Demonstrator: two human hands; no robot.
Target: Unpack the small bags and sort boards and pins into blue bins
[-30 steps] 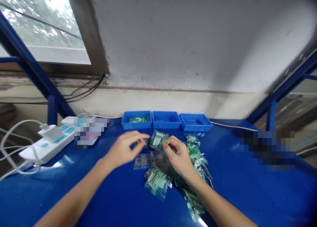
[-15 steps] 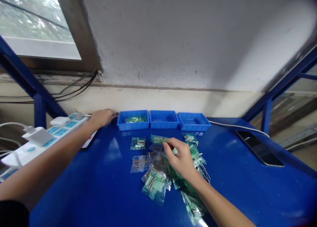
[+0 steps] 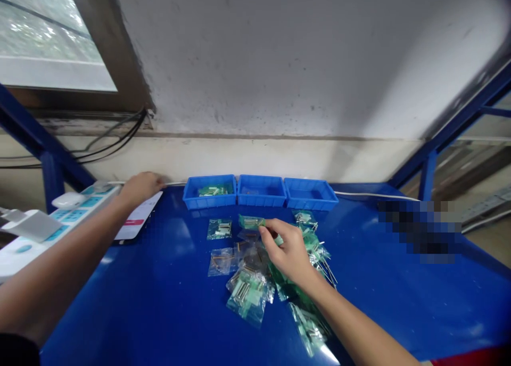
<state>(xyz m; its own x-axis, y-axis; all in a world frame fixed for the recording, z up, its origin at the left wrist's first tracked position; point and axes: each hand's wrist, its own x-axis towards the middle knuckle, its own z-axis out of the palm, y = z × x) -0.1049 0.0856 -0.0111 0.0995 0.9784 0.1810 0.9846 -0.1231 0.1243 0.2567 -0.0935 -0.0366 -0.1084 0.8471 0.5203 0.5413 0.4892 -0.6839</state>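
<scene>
Right hand (image 3: 288, 249): thumb and fingers pinching a green packet (image 3: 248, 222) by its right edge
Green packet: near the middle blue bin (image 3: 261, 200), on the person's side of it
Left hand (image 3: 142, 188): beside the smartphone (image 3: 138, 217), fingers blurred; cannot tell whether it grips anything
Packet pile (image 3: 247, 297): on the blue table (image 3: 167, 307), left of the right forearm (image 3: 343, 315)
Left blue bin (image 3: 210, 201): green packets inside

No lettering, number or brand can be read: the phone screen (image 3: 143, 210) near the worktop's (image 3: 159, 302) far left corner shows a red patch (image 3: 133, 222), its text illegible; any print on the green packets (image 3: 250, 297) is too small.
</scene>
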